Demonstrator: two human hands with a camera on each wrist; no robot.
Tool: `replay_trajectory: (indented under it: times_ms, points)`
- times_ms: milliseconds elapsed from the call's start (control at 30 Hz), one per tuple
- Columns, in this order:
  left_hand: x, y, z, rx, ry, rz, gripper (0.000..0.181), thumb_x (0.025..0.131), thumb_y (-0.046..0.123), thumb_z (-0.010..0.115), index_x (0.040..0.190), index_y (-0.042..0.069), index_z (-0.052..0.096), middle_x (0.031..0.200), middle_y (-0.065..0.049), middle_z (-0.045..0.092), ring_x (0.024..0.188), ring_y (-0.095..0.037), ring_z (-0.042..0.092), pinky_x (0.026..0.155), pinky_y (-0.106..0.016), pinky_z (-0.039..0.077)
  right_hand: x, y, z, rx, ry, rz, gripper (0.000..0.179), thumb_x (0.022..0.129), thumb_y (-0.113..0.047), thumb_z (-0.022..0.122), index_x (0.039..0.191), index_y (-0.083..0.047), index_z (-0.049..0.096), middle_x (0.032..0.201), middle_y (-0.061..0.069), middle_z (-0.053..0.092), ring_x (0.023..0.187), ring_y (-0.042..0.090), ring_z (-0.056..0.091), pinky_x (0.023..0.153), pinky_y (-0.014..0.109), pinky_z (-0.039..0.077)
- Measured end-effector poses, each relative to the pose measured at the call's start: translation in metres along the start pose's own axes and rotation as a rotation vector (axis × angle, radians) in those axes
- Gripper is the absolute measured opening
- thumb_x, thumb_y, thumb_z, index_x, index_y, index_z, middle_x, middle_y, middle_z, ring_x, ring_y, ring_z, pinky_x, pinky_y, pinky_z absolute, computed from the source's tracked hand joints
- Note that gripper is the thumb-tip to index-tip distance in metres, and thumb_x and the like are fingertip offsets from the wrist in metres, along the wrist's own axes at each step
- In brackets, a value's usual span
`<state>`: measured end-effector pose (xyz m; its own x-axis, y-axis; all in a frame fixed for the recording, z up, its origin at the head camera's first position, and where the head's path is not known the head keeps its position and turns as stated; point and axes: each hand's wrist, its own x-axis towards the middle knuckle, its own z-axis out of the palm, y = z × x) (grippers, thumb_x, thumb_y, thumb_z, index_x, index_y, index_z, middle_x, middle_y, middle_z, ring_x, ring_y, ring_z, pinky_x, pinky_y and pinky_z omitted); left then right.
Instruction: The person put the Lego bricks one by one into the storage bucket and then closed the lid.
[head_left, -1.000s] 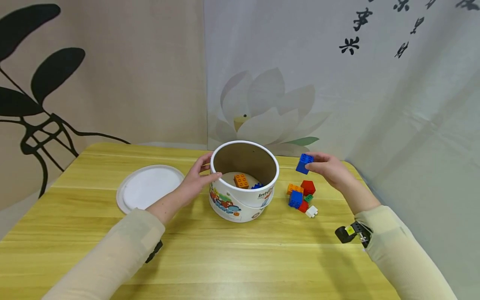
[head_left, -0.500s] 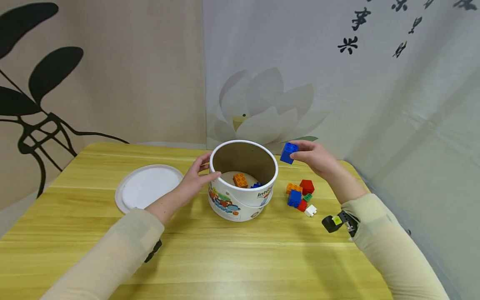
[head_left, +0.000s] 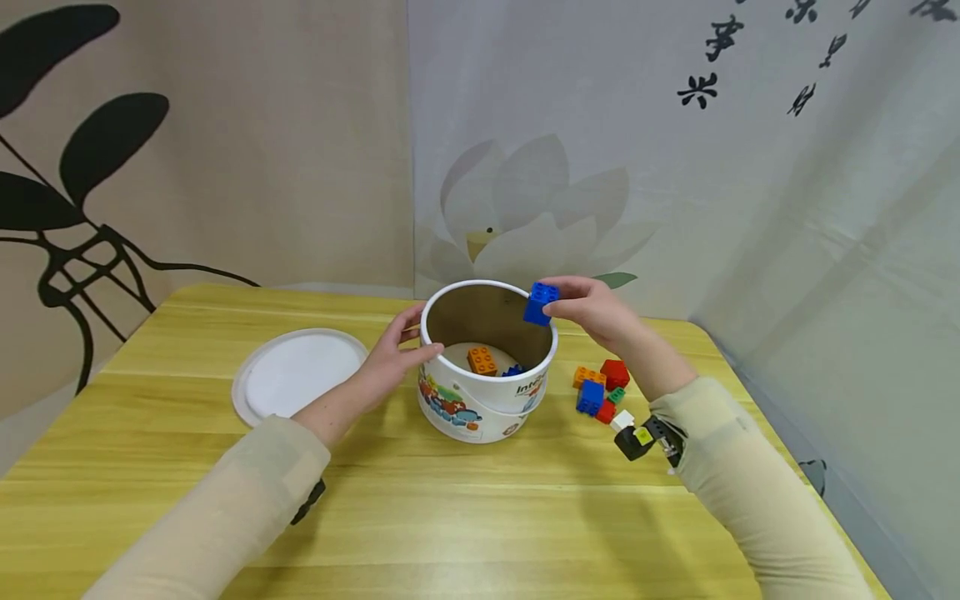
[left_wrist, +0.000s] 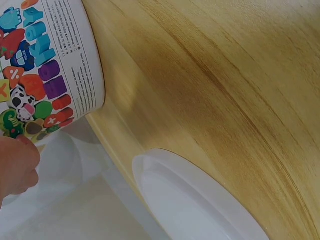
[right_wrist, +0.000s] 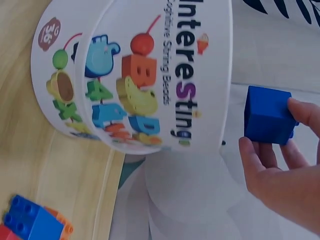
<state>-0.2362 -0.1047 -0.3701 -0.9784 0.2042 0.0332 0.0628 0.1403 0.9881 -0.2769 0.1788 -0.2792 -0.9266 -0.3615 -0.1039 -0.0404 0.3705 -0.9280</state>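
A white bucket (head_left: pixel 480 412) with colourful printed pictures stands upright on the table, its top uncovered. Against its left side rests my left hand (head_left: pixel 390 358), the thumb across the near-left rim and the fingers spread farther back. My right hand (head_left: pixel 592 308) pinches a blue toy brick (head_left: pixel 537 305) over the bucket's right rim. In the right wrist view, thumb and fingers hold the same blue brick (right_wrist: pixel 269 115) beside the bucket's opening. Inside the bucket lie an orange brick (head_left: pixel 482 362) and a blue piece (head_left: pixel 513 371), partly hidden by the near wall.
Right of the bucket lies a small pile with a blue brick (head_left: pixel 590 397), an orange brick (head_left: pixel 588 377), red pieces (head_left: pixel 615 373), a green piece (head_left: pixel 616 395) and a white piece (head_left: pixel 622 420). A round white lid (head_left: pixel 300 375) lies left. Behind the table (head_left: pixel 450 517) hangs printed cloth.
My right hand has carried the blue brick leftward from above the pile to the bucket's right rim, slightly lower at the end. My left hand has stayed at the bucket.
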Motion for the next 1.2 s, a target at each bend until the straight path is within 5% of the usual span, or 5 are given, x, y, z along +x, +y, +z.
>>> replay_trajectory:
  times_ms: [400,533,867,1100,1200]
  points:
    - [-0.001,0.000,-0.002,-0.009,0.002,-0.008,0.067,0.090,0.017,0.059,0.147,0.014,0.024,0.149,-0.015,0.027,0.135,-0.034,0.027,0.108,-0.054,0.032,0.007,0.003,0.020,-0.017,-0.008,0.011,0.047,0.089,-0.004,0.057,0.135,-0.001,0.046,0.134,0.023,0.047,0.119,0.032,0.048,0.109,0.046,0.035]
    - [-0.002,0.000,-0.002,-0.011,0.002,-0.006,0.067,0.090,0.017,0.060,0.147,0.015,0.024,0.149,-0.015,0.027,0.136,-0.033,0.027,0.108,-0.054,0.032,0.007,0.004,0.018,0.026,0.019,-0.020,0.050,0.090,-0.004,0.056,0.137,0.001,0.041,0.137,0.024,0.045,0.114,0.024,0.054,0.107,0.041,0.038]
    - [0.000,-0.002,-0.002,-0.013,0.001,-0.005,0.067,0.090,0.017,0.059,0.147,0.016,0.024,0.149,-0.014,0.027,0.136,-0.033,0.026,0.108,-0.054,0.031,-0.004,0.027,-0.019,0.132,0.096,-0.035,0.052,0.092,-0.005,0.054,0.139,0.007,0.034,0.110,-0.006,0.052,0.094,0.000,0.058,0.086,0.017,0.050]
    - [-0.001,-0.001,-0.001,-0.015,0.004,-0.009,0.068,0.090,0.018,0.060,0.147,0.016,0.024,0.150,-0.013,0.027,0.135,-0.032,0.026,0.108,-0.053,0.031,-0.014,0.066,-0.050,0.014,0.134,0.025,0.057,0.094,-0.012,0.054,0.142,0.004,0.030,0.138,0.020,0.041,0.096,-0.003,0.054,0.086,0.012,0.047]
    - [-0.001,-0.001,-0.001,-0.016,0.005,-0.005,0.067,0.090,0.017,0.060,0.147,0.015,0.025,0.149,-0.013,0.027,0.135,-0.033,0.027,0.108,-0.053,0.032,-0.018,0.085,-0.061,-0.055,0.128,0.052,0.058,0.094,-0.016,0.053,0.144,0.003,0.029,0.145,0.025,0.034,0.105,0.006,0.053,0.096,0.022,0.046]
